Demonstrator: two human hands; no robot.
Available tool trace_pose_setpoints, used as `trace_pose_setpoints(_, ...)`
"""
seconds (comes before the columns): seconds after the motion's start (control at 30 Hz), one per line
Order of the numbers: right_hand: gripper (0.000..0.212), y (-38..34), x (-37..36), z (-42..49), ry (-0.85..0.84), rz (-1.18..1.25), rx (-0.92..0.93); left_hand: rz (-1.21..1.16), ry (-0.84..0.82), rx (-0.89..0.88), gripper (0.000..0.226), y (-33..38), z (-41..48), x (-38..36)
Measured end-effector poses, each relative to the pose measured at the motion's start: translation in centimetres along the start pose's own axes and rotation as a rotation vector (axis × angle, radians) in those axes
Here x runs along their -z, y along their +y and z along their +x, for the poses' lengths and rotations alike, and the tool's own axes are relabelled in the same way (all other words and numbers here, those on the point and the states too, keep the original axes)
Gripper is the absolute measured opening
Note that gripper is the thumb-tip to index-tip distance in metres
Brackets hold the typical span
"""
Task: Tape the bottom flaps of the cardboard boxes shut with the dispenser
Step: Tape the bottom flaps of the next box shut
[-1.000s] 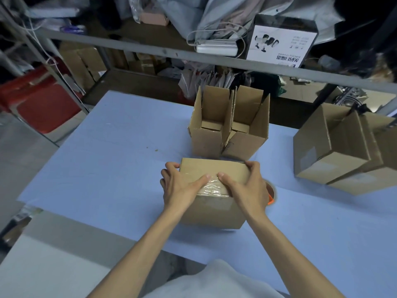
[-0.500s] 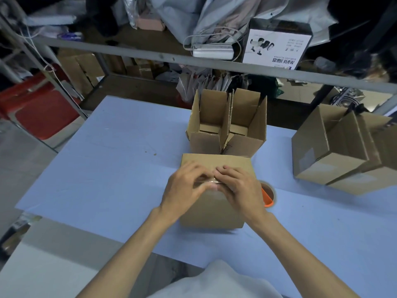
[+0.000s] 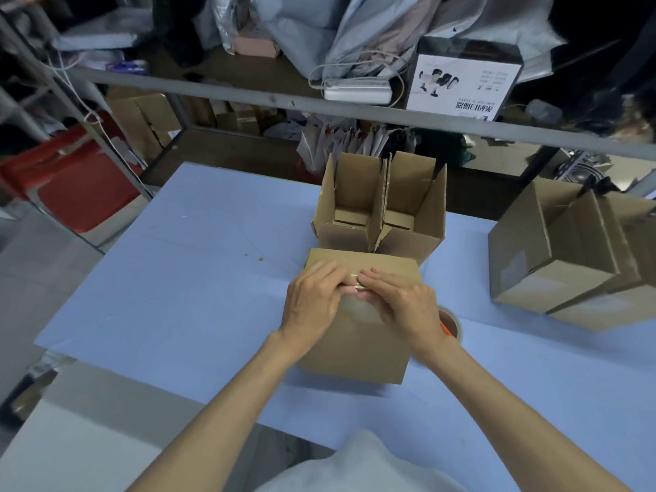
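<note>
- The tabletop (image 3: 170, 278) has a light blue cover; it is the biggest thing in view, and its right side is cut off by the picture edge.
- A metal shelf (image 3: 248, 94) stands behind the tabletop, full of bags, cables and one white printed carton (image 3: 461, 87); much of it is dark and hard to make out.
- I count five cardboard boxes on the tabletop, if the overlapping ones are read correctly.
- Two larger boxes (image 3: 553, 257) lie at the right side of the tabletop, one overlapping the other; the edge of the picture cuts them, so the exact count there is not sure.
- Two open boxes (image 3: 383, 211) stand side by side at the far middle of the tabletop, touching each other, with flaps up.
- The closed box (image 3: 355, 346) stands at the near middle of the tabletop, just in front of the open pair. A strip of clear tape (image 3: 358, 310) runs over its upper face and down the near side.
- The left hand (image 3: 312, 300) and the right hand (image 3: 401, 303) are both on top of this box, fingertips meeting at the middle, fingers bent and pressing down on the tape. They hide the seam of the flaps.
- The dispenser (image 3: 449, 323) lies on the tabletop just right of the closed box, not in any hand. Only a round edge and an orange part show behind the right wrist.
</note>
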State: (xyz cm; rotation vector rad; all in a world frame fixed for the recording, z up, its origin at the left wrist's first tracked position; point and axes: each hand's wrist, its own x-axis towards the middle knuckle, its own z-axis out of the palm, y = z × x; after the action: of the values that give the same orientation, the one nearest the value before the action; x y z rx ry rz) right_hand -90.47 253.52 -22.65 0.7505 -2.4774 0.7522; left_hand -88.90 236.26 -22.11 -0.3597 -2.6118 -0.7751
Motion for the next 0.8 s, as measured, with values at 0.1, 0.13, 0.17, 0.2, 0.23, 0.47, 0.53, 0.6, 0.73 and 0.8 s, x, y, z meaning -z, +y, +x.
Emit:
trace_pose_setpoints(0.1,0.044,1.3,0.3,-1.1,-0.138,0.067,-0.057,0.019,-0.15,-0.044,0.039,-1.0,-0.6,0.2)
trace_pose_setpoints(0.13,0.053,1.6,0.5,-1.3,-0.19,0.086,-0.055,0.046,-0.208,-0.068,0.055,-1.3,-1.1,0.1)
trace_pose_setpoints(0.17,0.06,1.7,0.7,-1.4,-0.241,0.092,-0.053,0.062,-0.245,-0.076,0.066,-1.5,-1.4,0.0)
trace_pose_setpoints(0.2,0.068,1.8,0.9,-1.3,-0.282,0.074,-0.044,0.058,-0.26,-0.065,0.071,-1.6,-1.6,0.0)
trace_pose_setpoints(0.23,0.074,1.8,1.0,-1.1,-0.311,0.036,-0.029,0.033,-0.255,-0.039,0.069,-1.7,-1.5,0.0)
trace_pose_setpoints(0.47,0.056,1.0,0.1,-0.9,-0.146,0.04,-0.05,-0.165,-0.057,0.137,0.02,-0.3,-0.6,-0.3)
trace_pose_setpoints(0.53,0.088,1.6,0.3,-1.5,-0.347,-0.03,0.016,-0.055,-0.052,0.068,0.022,-0.2,-1.1,-0.6)
trace_pose_setpoints(0.6,0.113,2.2,0.9,-2.2,-0.536,-0.13,0.11,0.026,-0.028,0.004,0.025,-0.1,-1.4,-0.8)
trace_pose_setpoints(0.73,0.066,1.1,2.0,-1.9,-0.326,0.065,0.018,0.026,0.054,0.028,0.018,0.2,-1.0,-0.7)
trace_pose_setpoints(0.8,0.036,0.3,2.0,-1.7,-0.115,0.066,0.013,0.01,0.05,0.066,0.015,0.5,-1.0,-0.4)
